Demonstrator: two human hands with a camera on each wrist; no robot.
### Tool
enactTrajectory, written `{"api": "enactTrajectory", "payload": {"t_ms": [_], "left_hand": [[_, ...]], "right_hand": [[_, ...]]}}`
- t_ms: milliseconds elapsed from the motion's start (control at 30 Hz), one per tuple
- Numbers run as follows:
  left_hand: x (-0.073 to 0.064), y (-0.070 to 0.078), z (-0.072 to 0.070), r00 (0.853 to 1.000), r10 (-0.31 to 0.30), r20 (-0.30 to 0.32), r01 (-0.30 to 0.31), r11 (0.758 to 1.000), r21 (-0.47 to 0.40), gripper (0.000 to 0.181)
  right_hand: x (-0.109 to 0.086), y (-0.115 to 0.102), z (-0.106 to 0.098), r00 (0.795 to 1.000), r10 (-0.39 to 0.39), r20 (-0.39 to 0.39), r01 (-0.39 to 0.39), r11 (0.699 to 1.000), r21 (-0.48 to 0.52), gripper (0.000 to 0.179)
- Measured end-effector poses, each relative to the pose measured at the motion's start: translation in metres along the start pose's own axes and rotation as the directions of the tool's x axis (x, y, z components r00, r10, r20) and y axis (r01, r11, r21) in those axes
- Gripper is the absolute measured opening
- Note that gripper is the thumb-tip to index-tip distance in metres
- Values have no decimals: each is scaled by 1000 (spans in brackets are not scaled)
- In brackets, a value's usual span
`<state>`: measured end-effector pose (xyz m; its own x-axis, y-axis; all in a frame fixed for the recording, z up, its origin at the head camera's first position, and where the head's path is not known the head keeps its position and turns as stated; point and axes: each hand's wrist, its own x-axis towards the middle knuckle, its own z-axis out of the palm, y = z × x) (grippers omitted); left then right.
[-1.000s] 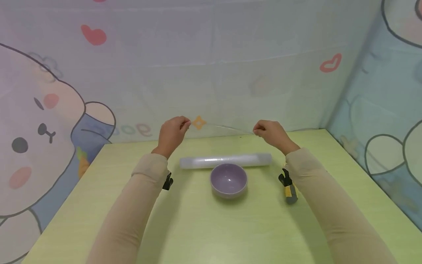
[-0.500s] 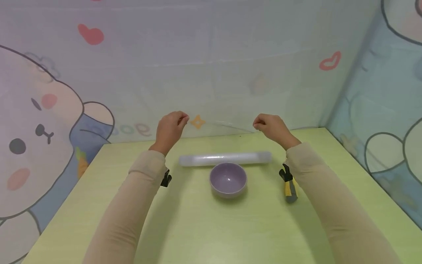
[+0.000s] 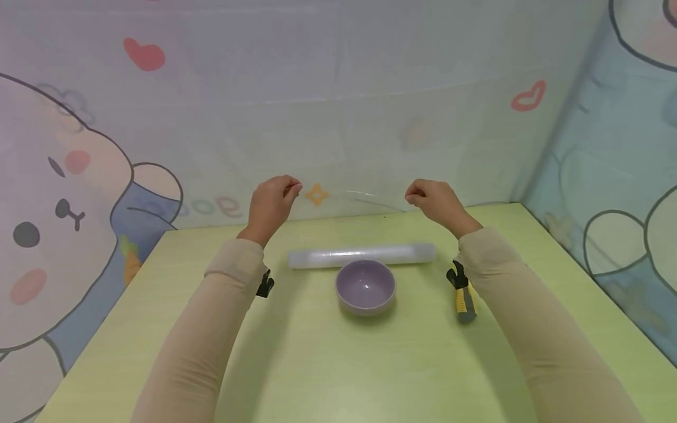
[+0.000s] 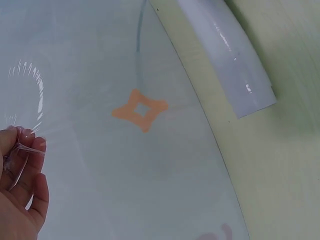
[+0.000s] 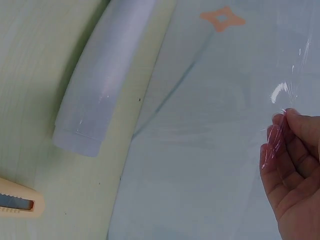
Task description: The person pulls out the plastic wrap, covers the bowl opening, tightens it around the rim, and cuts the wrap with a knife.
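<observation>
Pale cloth backdrop point(image 3: 254, 135), lightly creased and printed with cartoon animals and hearts, stands behind a smooth yellow-green table point(image 3: 328, 364). Soft beige sleeves point(image 3: 182, 352) reach forward over it. Across the table lies a long, glossy whitish roll point(image 3: 362, 255) of plastic, its surface streaked with light. Beyond the roll, in the air before the cloth, thin clear film point(image 5: 281, 92) spans the gap between the hands, wrinkled where it is held. Left hand point(image 3: 268, 205) and right hand point(image 3: 438, 204) each pinch it between thumb and curled fingers. Just in front of the roll sits a round, glazed lilac bowl point(image 3: 365, 288), upright; right of it rests a yellow-and-grey cutter point(image 3: 466, 310) with a ridged slot. Compared with a second ago, both hands are slightly higher, while roll, bowl and cutter keep their places. The film's outline is hard to make out, showing mostly as glints, and whether it joins the roll cannot be told. The right sleeve and a black clip point(image 3: 457, 275) partly cover the cutter; both wrist views crop their hand.
</observation>
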<state>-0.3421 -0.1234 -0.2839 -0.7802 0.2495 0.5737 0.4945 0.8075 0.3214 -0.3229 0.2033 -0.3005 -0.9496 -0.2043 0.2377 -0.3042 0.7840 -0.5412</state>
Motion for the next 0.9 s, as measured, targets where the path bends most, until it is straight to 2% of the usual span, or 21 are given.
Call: {"api": "enactTrajectory", "payload": {"t_ms": [500,900], "left_hand": [[4,0,-6,1000,2,-8,-2,1000,-29,26],[13,6,-11,999,12,-37,-14,999,-37,26]], "right_hand": [[4,-5,-1,997,-23,-67,23,1000,-7,18],[7,-12,-19,998,-48,-43,45,997,-60,17]]}}
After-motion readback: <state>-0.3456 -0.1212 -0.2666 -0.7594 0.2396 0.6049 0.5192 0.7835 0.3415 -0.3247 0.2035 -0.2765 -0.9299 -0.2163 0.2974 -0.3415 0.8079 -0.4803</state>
